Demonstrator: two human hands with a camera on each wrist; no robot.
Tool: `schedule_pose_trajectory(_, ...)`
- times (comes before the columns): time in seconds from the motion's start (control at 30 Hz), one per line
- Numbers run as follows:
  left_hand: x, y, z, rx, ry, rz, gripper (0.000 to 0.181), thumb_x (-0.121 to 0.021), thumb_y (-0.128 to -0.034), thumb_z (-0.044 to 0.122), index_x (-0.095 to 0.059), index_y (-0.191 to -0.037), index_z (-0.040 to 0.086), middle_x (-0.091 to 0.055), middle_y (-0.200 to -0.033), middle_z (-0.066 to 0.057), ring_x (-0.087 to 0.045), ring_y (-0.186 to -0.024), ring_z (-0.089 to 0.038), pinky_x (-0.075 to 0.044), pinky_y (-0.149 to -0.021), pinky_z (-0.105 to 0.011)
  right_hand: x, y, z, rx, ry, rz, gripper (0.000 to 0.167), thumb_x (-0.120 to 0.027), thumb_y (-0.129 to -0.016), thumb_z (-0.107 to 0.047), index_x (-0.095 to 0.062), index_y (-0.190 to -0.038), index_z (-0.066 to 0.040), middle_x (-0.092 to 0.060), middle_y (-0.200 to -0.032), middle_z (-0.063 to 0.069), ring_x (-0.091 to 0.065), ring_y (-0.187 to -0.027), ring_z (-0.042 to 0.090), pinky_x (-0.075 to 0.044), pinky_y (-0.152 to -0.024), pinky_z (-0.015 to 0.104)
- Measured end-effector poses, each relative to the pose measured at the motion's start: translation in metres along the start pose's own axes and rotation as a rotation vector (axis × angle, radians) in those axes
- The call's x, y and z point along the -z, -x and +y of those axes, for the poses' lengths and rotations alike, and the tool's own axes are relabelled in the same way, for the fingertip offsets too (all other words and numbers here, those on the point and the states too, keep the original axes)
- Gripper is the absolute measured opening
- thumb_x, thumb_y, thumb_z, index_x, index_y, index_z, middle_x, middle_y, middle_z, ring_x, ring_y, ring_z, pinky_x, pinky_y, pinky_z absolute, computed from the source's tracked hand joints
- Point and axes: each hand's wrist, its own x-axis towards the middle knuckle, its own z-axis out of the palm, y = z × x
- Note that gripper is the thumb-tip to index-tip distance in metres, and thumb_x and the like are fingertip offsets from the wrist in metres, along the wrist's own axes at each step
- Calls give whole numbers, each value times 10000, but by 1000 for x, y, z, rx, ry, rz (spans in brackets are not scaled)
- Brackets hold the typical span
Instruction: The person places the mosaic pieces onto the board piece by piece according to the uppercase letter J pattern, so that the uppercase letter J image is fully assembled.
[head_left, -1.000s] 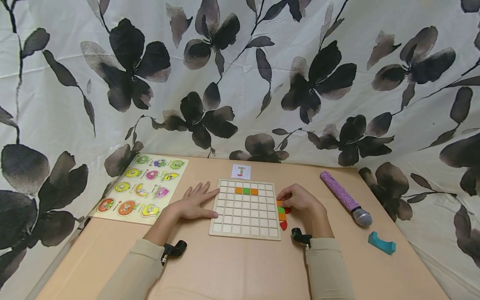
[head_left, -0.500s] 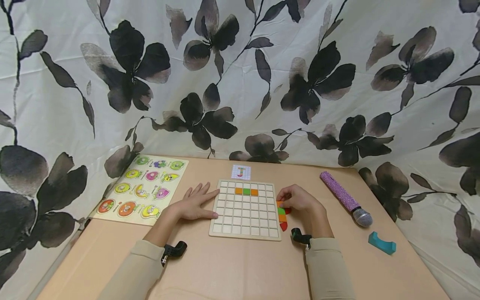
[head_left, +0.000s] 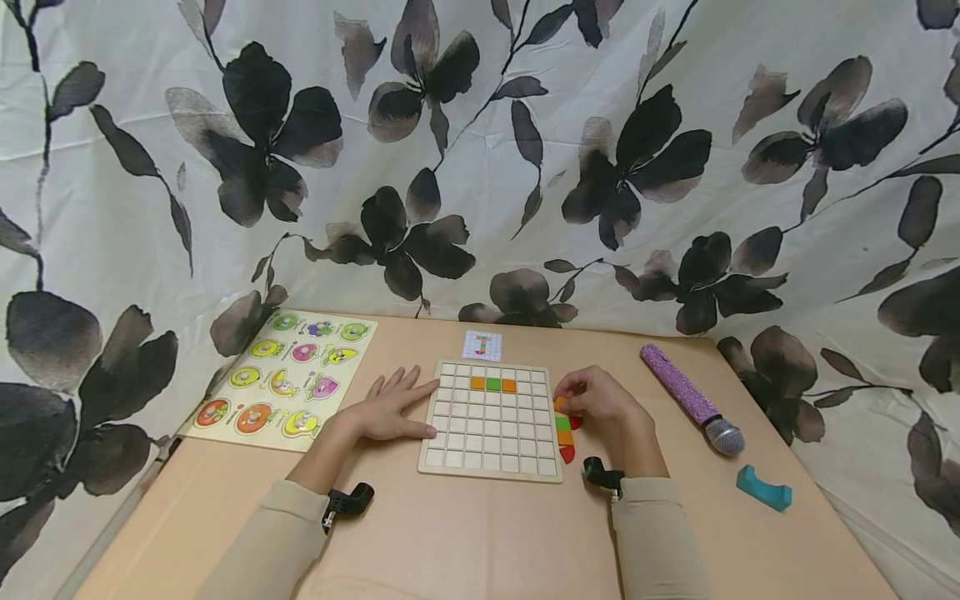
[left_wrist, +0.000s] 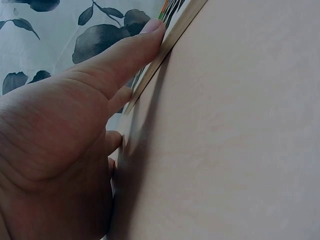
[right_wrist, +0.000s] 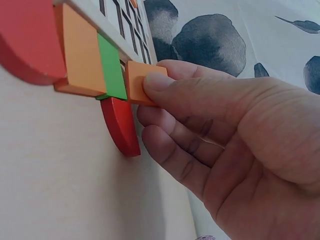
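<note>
Right hand [head_left: 603,397] pinched an orange block [right_wrist: 135,86], probably light, stiff, best gripped by its sides; left hand [head_left: 388,410] sat spread.

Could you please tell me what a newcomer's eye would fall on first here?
Probably the large dark flowers on the white cloth behind the table. Next, perhaps the sparkly purple microphone on the table's right side, then the pale grid board in the middle, where the right hand pinches an orange block beside its right edge.
</note>
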Motion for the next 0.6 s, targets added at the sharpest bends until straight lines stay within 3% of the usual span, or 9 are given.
schedule_pose_trajectory(0.27, 2, 2, 2, 0, -5, -6, 933, -710, -893, 639, -319, -1651, 262, -33, -1750, -205, 62, -1612, -447, 73, -1257, -676, -1, 2, -5, -71, -26, 97, 146, -752, -917, -9, -763, -1051, -67, -654, -958, 114, -574, -913, 268, -534, -755, 313)
schedule_pose_trajectory(0.6, 3, 3, 4, 2, -4, -8, 929, -716, -895, 628, -319, -1651, 262, -36, -1750, -201, 58, -1613, -446, 71, -1259, -673, -11, -8, -14, 3, 44, 174, 202, -744, -959, -90, -754, -1156, -51, -673, -980, 77, -572, -952, 263, -496, -840, 342)
